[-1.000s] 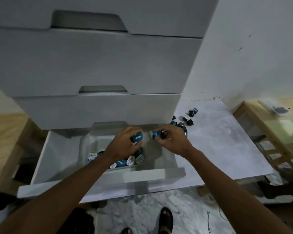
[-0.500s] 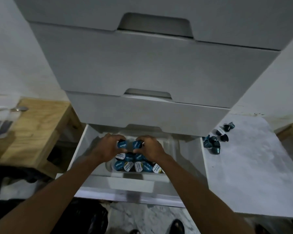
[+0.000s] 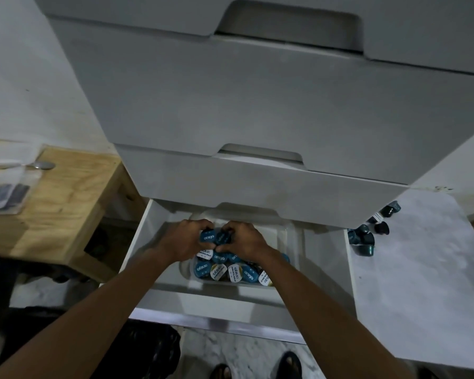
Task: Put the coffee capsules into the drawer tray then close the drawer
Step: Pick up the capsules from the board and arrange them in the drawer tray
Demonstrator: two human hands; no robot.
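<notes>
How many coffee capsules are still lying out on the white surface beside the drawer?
About 7 loose capsules: two at the far end by the cabinet, the rest clustered nearer the open drawer; overlaps may hide more.

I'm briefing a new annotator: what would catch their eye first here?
Both hands, left hand and right hand, meet over the tray in the open bottom drawer, each gripping a blue capsule above rows already packed there. A loose cluster of capsules waits on the white surface right of the drawer.

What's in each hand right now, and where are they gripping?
The left hand pinches a blue capsule by its rim, over the tray. The right hand holds another capsule, its grip mostly hidden.
</notes>
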